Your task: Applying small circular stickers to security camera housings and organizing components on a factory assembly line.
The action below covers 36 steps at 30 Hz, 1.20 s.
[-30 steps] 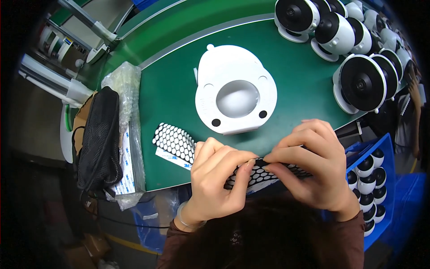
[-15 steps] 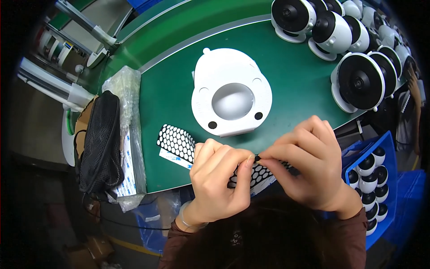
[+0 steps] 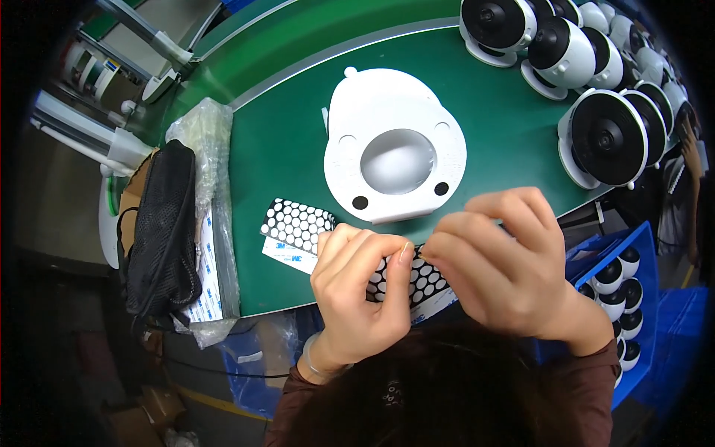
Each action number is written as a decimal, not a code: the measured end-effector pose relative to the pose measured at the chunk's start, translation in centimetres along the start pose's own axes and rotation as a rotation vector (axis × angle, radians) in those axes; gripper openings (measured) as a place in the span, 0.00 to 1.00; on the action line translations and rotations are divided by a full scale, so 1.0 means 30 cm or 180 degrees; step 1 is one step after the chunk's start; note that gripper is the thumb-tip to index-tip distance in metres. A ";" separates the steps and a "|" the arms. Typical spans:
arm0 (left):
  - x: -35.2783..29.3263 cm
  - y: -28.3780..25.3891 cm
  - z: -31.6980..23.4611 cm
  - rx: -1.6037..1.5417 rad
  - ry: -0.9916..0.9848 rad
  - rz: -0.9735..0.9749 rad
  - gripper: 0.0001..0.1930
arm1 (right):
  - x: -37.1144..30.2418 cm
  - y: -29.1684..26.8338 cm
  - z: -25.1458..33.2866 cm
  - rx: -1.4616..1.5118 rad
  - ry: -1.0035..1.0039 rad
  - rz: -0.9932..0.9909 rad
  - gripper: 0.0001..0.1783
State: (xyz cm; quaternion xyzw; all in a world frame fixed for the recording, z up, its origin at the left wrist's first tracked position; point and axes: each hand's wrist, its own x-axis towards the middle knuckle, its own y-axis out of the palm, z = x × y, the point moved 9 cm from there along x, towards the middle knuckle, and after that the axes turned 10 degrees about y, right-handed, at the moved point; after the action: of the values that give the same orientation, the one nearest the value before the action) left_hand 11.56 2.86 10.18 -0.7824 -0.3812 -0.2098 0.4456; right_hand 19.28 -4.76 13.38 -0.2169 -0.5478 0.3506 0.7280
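Observation:
My left hand (image 3: pixel 354 287) is closed with thumb and forefinger pinching the top edge of a black sheet of adhesive pads (image 3: pixel 428 283) patterned with white dots. Part of the sheet passes behind that hand and comes out on its left, above a white printed backing (image 3: pixel 290 254). Just right of the left fingertips, my right hand (image 3: pixel 510 261) is closed in a pinch, and what is between its fingertips is hidden. Beyond both hands lies a white rounded housing (image 3: pixel 387 108) with an oval hollow. Two black round pads (image 3: pixel 360 203) sit on its near end.
Several white-and-black camera units (image 3: pixel 603 138) stand at the right of the green table (image 3: pixel 275 149). A blue bin (image 3: pixel 644 313) of small white-and-black balls is at lower right. On the left edge lie a black mesh bag (image 3: pixel 164 231) and a clear plastic bag (image 3: pixel 208 141).
My right fingertips have parted slightly from the left ones and moved up and left. A black bit seen between the fingertips before no longer shows. The whole view has shifted slightly.

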 end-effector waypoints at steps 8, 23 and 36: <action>-0.012 -0.054 0.030 -0.0086 -0.0225 -0.0466 0.03 | 0.077 -0.093 -0.070 0.0592 0.0263 -0.0282 0.06; 0.000 -0.024 0.060 -0.0165 -0.0413 -0.0269 0.04 | 0.125 -0.007 -0.249 0.1320 0.1880 -0.0089 0.04; 0.005 -0.029 0.055 -0.0302 -0.0385 -0.0231 0.04 | 0.126 -0.016 -0.241 0.1171 0.1868 -0.0217 0.07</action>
State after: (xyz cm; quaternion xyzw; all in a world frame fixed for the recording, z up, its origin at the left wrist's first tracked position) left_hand 10.95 4.60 9.88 -0.7995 -0.4251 -0.1960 0.3763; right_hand 26.86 -1.76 13.96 -0.1551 -0.2497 0.3416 0.8927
